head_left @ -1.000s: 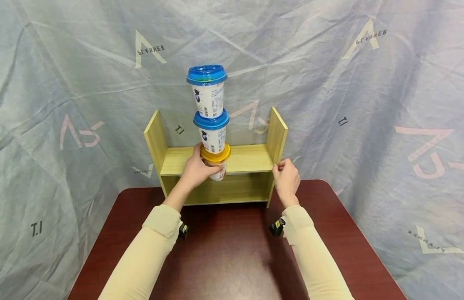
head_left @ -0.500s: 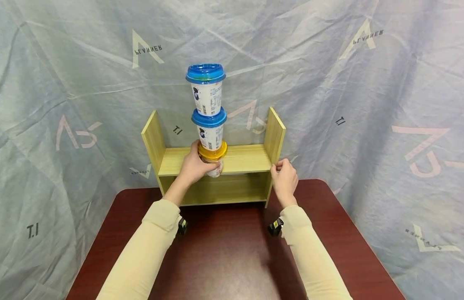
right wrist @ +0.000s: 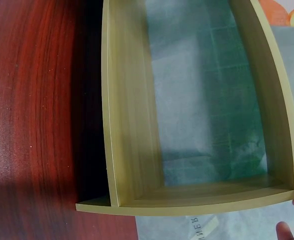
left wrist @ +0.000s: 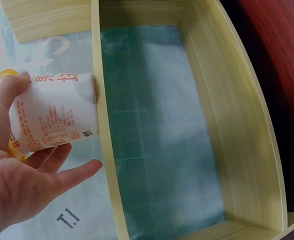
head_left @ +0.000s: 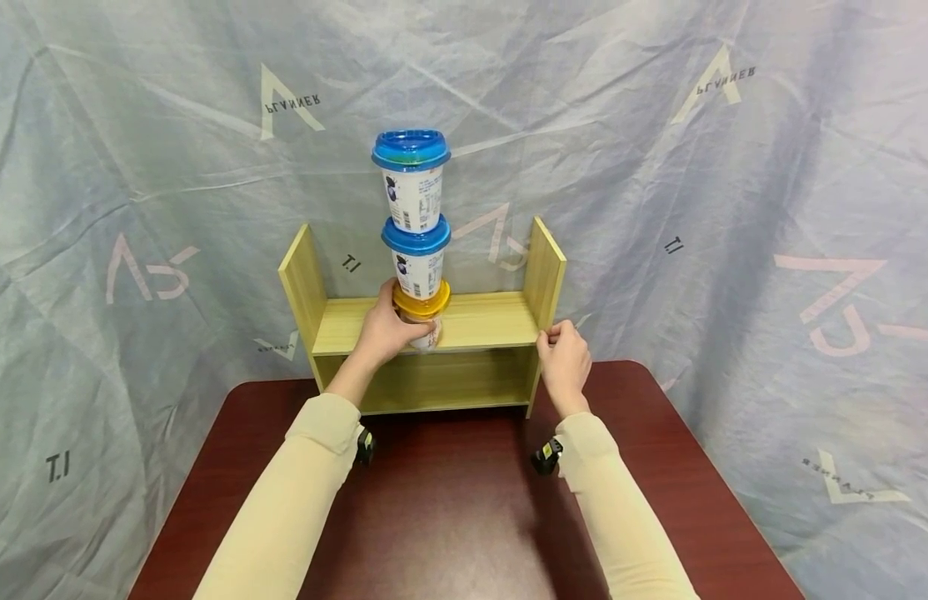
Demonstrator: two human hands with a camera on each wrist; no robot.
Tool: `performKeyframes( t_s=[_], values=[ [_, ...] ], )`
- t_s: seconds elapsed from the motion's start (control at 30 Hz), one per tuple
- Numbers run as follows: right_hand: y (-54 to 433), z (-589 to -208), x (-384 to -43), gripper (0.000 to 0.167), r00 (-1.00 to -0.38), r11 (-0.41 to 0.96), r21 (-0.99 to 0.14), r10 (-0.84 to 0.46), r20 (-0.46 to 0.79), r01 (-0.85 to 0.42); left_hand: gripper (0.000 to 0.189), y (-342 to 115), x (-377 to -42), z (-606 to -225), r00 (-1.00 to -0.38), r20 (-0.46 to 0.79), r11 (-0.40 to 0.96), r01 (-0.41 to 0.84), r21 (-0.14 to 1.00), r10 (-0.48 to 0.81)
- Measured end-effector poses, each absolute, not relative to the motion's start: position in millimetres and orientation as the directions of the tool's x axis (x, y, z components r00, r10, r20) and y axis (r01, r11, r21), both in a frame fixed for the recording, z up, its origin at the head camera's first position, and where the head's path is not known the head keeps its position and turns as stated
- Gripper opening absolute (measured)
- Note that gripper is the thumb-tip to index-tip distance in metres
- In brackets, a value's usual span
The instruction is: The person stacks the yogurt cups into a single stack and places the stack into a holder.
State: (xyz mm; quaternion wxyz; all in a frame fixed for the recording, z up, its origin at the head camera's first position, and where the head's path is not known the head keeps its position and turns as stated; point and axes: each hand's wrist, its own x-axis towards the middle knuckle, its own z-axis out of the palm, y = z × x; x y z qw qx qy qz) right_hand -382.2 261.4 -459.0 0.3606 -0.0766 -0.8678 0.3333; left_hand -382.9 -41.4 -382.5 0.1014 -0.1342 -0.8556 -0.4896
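Note:
Three lidded paper cups form an upright stack in the head view. At the bottom is a yellow-lidded cup (head_left: pixel 430 334), which my left hand (head_left: pixel 385 330) grips round its side. A blue-lidded white cup (head_left: pixel 420 275) stands on it, and another blue-lidded cup (head_left: pixel 411 197) tops the stack. The left wrist view has the yellow-lidded cup (left wrist: pixel 57 112) with its base at the upper board of a wooden shelf (left wrist: pixel 107 150); whether they touch, I cannot tell. My right hand (head_left: pixel 565 362) pinches the front edge of the shelf's right side panel (head_left: pixel 546 275). Its fingertips barely show in the right wrist view.
The two-level shelf stands at the back of a dark red table (head_left: pixel 449 508), its side panels rising above the upper board (head_left: pixel 486 321). Behind hangs a grey printed cloth (head_left: pixel 621 167). The lower compartment (right wrist: pixel 207 100) is open at front and back.
My left hand has moved the cup stack forward, so the lowest cup's base is now level with the upper board's front edge. The right hand stays at the side panel. The view has shifted slightly.

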Motion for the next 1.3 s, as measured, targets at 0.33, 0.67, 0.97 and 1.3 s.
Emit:
performKeyframes(
  t_s=[0.33,0.67,0.97,1.3],
  values=[
    [260.0,-458.4,-381.8,0.012,-0.731,0.763,-0.637,0.372,0.573,-0.11,0.101,-43.0,-392.7,-383.7,-0.944,0.307,0.465,0.326,0.823,0.119],
    [258.1,-457.0,-379.8,0.013,-0.725,0.76,-0.64,0.377,0.576,-0.114,0.101,-42.7,-396.1,-380.7,-0.945,0.305,0.434,0.326,0.84,0.119],
    [256.9,-456.2,-378.2,0.012,-0.726,0.756,-0.642,0.373,0.578,-0.123,0.1,-40.7,-398.2,-378.5,-0.946,0.306,0.422,0.321,0.848,0.105],
    [257.9,-459.1,-376.3,0.012,-0.732,0.751,-0.654,0.393,0.556,-0.094,0.104,-39.3,-399.6,-383.3,-0.952,0.284,0.407,0.305,0.861,0.111]
  ],
)
